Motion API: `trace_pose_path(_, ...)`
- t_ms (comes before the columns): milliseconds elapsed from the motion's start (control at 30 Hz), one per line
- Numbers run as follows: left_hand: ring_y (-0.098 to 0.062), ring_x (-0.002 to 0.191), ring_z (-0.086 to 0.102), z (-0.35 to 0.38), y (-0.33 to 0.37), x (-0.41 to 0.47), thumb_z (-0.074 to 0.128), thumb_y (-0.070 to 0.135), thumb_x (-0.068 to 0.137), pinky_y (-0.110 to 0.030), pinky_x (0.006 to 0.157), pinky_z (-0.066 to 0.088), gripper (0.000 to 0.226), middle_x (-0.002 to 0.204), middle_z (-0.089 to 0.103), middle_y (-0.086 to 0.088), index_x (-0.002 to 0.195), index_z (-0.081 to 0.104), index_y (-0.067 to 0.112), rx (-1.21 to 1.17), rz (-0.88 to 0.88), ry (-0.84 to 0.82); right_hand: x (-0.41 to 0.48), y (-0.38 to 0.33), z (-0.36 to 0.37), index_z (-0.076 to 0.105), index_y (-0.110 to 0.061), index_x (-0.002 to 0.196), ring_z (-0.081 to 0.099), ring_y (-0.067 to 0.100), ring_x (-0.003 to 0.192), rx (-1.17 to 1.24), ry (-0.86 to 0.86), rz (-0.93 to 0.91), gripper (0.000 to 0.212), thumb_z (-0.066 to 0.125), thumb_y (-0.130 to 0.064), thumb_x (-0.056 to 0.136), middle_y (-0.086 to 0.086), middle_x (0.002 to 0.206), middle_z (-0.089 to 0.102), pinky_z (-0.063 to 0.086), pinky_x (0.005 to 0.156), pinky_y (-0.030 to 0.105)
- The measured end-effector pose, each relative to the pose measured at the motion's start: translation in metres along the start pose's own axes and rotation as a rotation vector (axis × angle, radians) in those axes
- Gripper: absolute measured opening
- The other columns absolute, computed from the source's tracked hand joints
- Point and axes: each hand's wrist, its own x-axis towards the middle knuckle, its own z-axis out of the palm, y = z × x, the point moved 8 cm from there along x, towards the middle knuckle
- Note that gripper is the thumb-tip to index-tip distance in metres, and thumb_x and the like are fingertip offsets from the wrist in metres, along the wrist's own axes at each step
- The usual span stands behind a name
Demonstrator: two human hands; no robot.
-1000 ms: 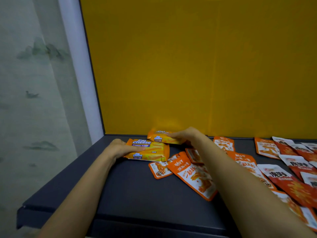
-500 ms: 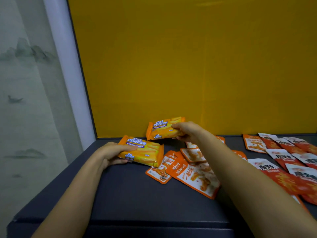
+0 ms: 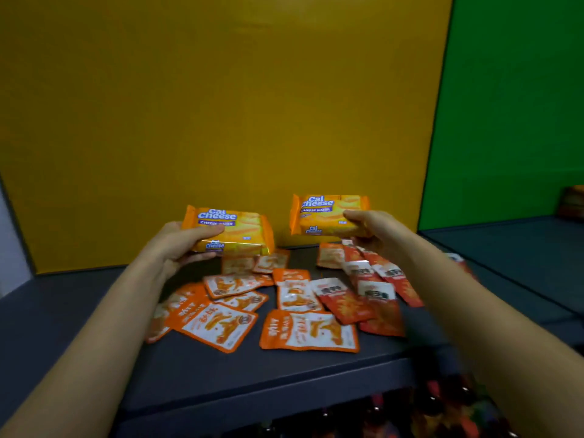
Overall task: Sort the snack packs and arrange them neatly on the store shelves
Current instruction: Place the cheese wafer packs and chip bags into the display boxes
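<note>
Left grip [image 3: 177, 245] pinched the left Cal Cheese pack [image 3: 235, 230], right grip [image 3: 373, 229] the right Cal Cheese pack [image 3: 325, 214]; slack thumbs risked dropping either onto the sachets [image 3: 308, 331].

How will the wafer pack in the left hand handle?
Likely stiff: the wafer pack holds its boxy shape in the left hand. Probably light, since it is held up from one end. Its glossy wrapper may slip.
</note>
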Motion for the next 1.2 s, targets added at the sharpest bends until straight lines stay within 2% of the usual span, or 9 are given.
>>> trace_pose_path(233,-0.006,0.037,0.061,0.191,0.002,-0.031,0.068,0.008,0.081,-0.017,0.038,0.051,0.010,0.044,0.065,0.005,0.077,0.060,0.012,-0.007,0.043,-0.212,-0.033,-0.003,-0.189,0.054,-0.008,0.096,0.061,0.010,0.048,-0.026,0.209,0.010,0.009,0.057,-0.015,0.091,0.007,0.075,0.059,0.043,0.038,0.012)
trace_pose_path(433,-0.006,0.037,0.061,0.346,-0.012,-0.067,0.070,0.009,0.080,-0.017,0.038,0.051,0.010,0.050,0.067,0.002,0.079,0.061,0.012,-0.058,0.034,-0.344,-0.074,-0.005,-0.349,0.053,-0.015,0.086,0.062,0.011,0.058,-0.099,0.367,0.009,0.007,0.056,-0.019,0.091,0.004,0.078,0.061,0.042,0.050,0.020)
trace_pose_path(533,-0.005,0.037,0.061,0.422,-0.017,-0.084,0.071,0.012,0.080,-0.016,0.040,0.052,0.011,0.055,0.067,0.002,0.081,0.060,0.012,-0.068,0.026,-0.413,-0.095,-0.004,-0.418,0.052,-0.013,0.099,0.061,0.015,0.064,-0.081,0.448,0.014,0.010,0.055,-0.018,0.091,0.006,0.078,0.060,0.039,0.055,0.023)
trace_pose_path(667,-0.006,0.036,0.060,0.514,-0.016,-0.100,0.070,0.012,0.080,-0.015,0.038,0.051,0.014,0.073,0.063,-0.006,0.078,0.057,0.010,-0.076,0.016,-0.503,-0.119,-0.004,-0.497,0.050,-0.011,0.105,0.064,0.012,0.054,-0.056,0.560,0.015,0.017,0.055,-0.019,0.091,0.006,0.077,0.060,0.040,0.056,0.023)
trace_pose_path(767,-0.007,0.035,0.060,0.579,-0.015,-0.107,0.069,0.011,0.081,-0.016,0.039,0.051,0.013,0.074,0.062,-0.008,0.078,0.056,0.010,-0.078,0.006,-0.574,-0.131,-0.005,-0.551,0.051,-0.009,0.108,0.058,0.014,0.068,-0.018,0.650,0.011,0.022,0.057,-0.020,0.090,0.007,0.082,0.060,0.041,0.057,0.023)
trace_pose_path(867,-0.008,0.034,0.060,0.640,-0.016,-0.109,0.069,0.012,0.082,-0.016,0.037,0.050,0.014,0.074,0.061,-0.009,0.078,0.055,0.009,-0.077,-0.021,-0.621,-0.136,-0.006,-0.600,0.052,-0.007,0.116,0.058,0.017,0.070,-0.021,0.723,0.003,0.031,0.059,-0.021,0.090,0.012,0.095,0.061,0.041,0.056,0.024)
trace_pose_path(933,-0.009,0.034,0.060,0.680,-0.014,-0.107,0.066,0.012,0.084,-0.017,0.035,0.049,0.015,0.074,0.059,-0.009,0.077,0.053,0.009,-0.097,-0.033,-0.636,-0.135,-0.007,-0.630,0.051,-0.008,0.114,0.058,0.016,0.066,-0.022,0.759,-0.011,0.028,0.058,-0.021,0.090,0.009,0.085,0.062,0.040,0.056,0.023)
trace_pose_path(1100,-0.021,0.060,0.058,0.783,-0.006,-0.093,0.062,0.012,0.087,-0.018,0.033,0.048,0.016,0.075,0.056,-0.008,0.076,0.050,0.009,-0.096,-0.031,-0.668,-0.111,-0.017,-0.704,0.054,-0.003,0.118,0.057,0.016,0.068,-0.042,0.821,-0.057,0.033,0.057,-0.022,0.091,0.009,0.083,0.060,0.040,0.058,0.023)
trace_pose_path(1200,-0.019,0.062,0.056,0.840,-0.001,-0.079,0.060,0.012,0.088,-0.018,0.031,0.047,0.009,0.075,0.056,-0.007,0.092,0.053,0.008,-0.090,-0.041,-0.685,-0.087,-0.031,-0.745,0.051,-0.008,0.114,0.056,0.016,0.066,-0.042,0.830,-0.089,0.025,0.054,-0.021,0.093,0.006,0.078,0.058,0.039,0.058,0.022)
